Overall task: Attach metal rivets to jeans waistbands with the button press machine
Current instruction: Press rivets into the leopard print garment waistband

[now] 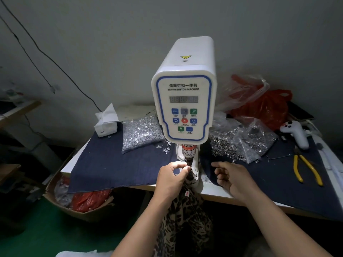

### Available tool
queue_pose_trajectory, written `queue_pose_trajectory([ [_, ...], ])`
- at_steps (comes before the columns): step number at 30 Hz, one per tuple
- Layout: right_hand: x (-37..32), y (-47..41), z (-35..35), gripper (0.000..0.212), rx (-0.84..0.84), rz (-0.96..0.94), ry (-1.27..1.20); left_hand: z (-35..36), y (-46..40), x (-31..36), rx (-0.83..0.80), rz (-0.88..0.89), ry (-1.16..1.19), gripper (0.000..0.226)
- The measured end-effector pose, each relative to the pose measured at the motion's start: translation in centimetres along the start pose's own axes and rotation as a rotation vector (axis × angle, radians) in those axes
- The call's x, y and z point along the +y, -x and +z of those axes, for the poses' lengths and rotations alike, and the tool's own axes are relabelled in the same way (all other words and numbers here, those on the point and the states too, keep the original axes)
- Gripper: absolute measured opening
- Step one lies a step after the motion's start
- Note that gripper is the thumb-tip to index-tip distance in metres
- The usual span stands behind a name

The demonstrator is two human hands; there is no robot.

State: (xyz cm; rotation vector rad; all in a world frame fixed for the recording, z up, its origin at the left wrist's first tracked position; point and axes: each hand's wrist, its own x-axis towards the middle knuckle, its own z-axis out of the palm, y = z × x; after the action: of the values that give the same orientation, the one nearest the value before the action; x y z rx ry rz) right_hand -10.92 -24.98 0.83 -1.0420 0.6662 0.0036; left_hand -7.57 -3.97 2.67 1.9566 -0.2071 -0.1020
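Note:
A white servo button machine (183, 101) stands at the table's front edge, its punch (189, 161) pointing down at the lower die. My left hand (171, 178) is at the die, its fingertips pinching something small right under the punch; what it is cannot be made out. A leopard-print garment (185, 216) hangs down from the die below the table edge. My right hand (231, 176) hovers to the right of the machine over dark denim cloth (269, 180), fingers loosely curled and holding nothing.
A clear bag of silver rivets (140, 133) lies left of the machine, more bags of metal parts (239, 143) to the right. Yellow-handled pliers (306, 169), a white controller (295, 131), a tissue pack (106, 121) and red plastic bags (267, 108) share the table. A cardboard box (78, 199) sits below.

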Motion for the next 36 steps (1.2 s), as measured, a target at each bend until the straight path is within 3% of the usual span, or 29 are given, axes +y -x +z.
queue_pose_trajectory([
  [13,0.3,-0.2,-0.4,0.02,-0.041,-0.042,0.033,-0.1,0.1,0.9,0.03,-0.001,-0.134,0.015],
  [20,0.4,-0.1,-0.3,0.021,-0.038,-0.058,0.061,-0.4,0.8,0.9,0.049,-0.03,-0.096,0.004],
  [24,0.4,0.5,0.0,0.021,-0.036,-0.105,0.102,-0.7,1.2,1.4,0.035,-0.057,0.017,0.009],
  [27,0.7,2.6,0.1,0.021,-0.144,-0.258,0.353,-1.5,1.7,1.6,0.008,-0.155,0.175,0.013],
  [30,1.7,5.7,0.3,0.032,-0.474,-0.392,0.741,-2.4,2.7,2.2,-0.124,-0.232,0.337,0.016],
  [32,2.0,7.1,0.8,0.028,-0.624,-0.401,0.964,-2.7,3.3,3.0,-0.222,-0.245,0.471,0.021],
  [36,0.6,8.3,0.7,0.009,-0.64,-0.396,1.031,-3.8,3.7,3.7,-0.386,-0.204,0.576,0.039],
])
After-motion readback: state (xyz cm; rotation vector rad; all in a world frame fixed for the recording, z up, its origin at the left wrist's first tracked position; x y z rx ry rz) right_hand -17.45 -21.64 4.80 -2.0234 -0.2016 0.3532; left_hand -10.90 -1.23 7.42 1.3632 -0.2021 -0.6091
